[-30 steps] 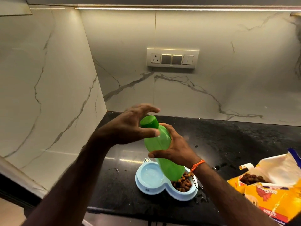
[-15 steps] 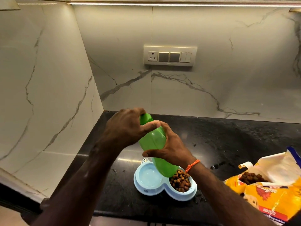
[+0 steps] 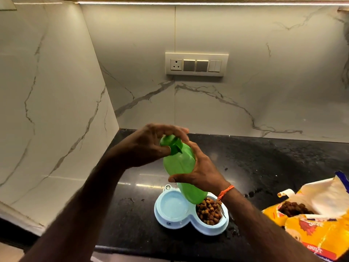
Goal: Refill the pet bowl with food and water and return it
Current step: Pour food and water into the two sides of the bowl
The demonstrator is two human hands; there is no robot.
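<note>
Right hand (image 3: 203, 173) gripping green bottle (image 3: 181, 167), left hand (image 3: 149, 146) pinching its cap (image 3: 171, 143), above pet bowl (image 3: 190, 224), kibble bag (image 3: 317, 224) beside

Bottle (image 3: 179, 167) bright green. Double bowl (image 3: 170, 223) pale blue; kibble (image 3: 208, 212) brown. Counter (image 3: 264, 167) black, speckled. Food bag (image 3: 321, 231) yellow, red, white. Wall (image 3: 245, 101) white marble, grey-veined.

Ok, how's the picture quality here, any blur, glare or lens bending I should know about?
Head view: the left hand is motion-smeared at its fingers over the green bottle; the right hand looks sharper. A light strip along the top washes the marble wall, and streaks of it glare off the black counter. Wide-angle bending curves the wall edges. The food bag is cropped at the right edge.
</note>
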